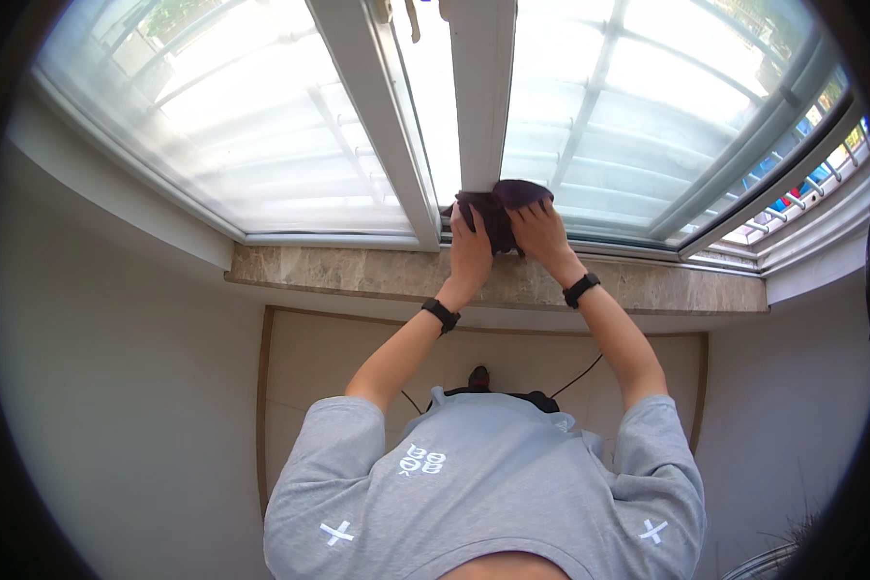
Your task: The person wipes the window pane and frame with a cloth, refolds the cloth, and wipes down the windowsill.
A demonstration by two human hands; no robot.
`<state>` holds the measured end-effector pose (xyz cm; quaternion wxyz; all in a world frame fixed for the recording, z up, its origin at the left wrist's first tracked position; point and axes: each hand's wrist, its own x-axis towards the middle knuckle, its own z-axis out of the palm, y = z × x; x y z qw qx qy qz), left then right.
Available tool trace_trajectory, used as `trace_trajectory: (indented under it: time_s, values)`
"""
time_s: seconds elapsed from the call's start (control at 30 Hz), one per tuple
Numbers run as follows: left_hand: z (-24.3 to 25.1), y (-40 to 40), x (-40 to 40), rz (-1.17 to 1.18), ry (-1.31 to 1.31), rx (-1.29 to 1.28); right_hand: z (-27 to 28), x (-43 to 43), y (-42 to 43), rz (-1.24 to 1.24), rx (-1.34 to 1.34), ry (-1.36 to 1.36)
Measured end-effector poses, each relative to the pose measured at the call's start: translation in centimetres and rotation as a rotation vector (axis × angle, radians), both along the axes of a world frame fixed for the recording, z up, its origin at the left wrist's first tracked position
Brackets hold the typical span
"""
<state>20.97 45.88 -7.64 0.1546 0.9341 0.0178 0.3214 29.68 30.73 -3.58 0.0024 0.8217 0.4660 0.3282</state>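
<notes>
A dark purple cloth (494,217) lies bunched over the foot of a white window mullion (482,94), at the bottom track. My left hand (471,250) grips its left part, fingers spread over the folds. My right hand (541,235) holds the upper right part, which is raised against the lower corner of the right glass pane (587,138). The tips of some fingers are hidden in the cloth. Both hands are just above the brown marble windowsill (348,274), and a black band sits on each wrist.
To the left stands a white-framed window panel (384,123) with a handle (412,20) near the top. Metal bars (805,192) show outside at the right. White walls flank the sill. A thin dark cable (576,375) runs over the tiled floor, and a spiky plant (805,536) is at lower right.
</notes>
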Motion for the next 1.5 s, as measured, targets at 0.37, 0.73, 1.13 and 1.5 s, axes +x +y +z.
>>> trace_trajectory:
  time_s: [0.37, 0.73, 1.13, 1.5]
  values:
    - [9.0, 2.2, -8.5, -0.221, -0.226, -0.131, 7.9, -5.4, 4.4, 0.189, 0.519, 0.045]
    - [29.8, 10.5, -1.0, -0.239, -0.555, 0.274, 19.4, -2.3, 17.7, 0.420, 0.851, 0.139]
    - [13.1, 11.4, -1.7, -0.135, -0.371, 0.170, 6.2, -4.6, 17.5, 0.460, 0.930, 0.725]
    - [0.9, 8.0, -9.9, -0.093, 0.084, -0.261, -6.6, -10.1, 11.2, 0.165, 0.380, 0.890]
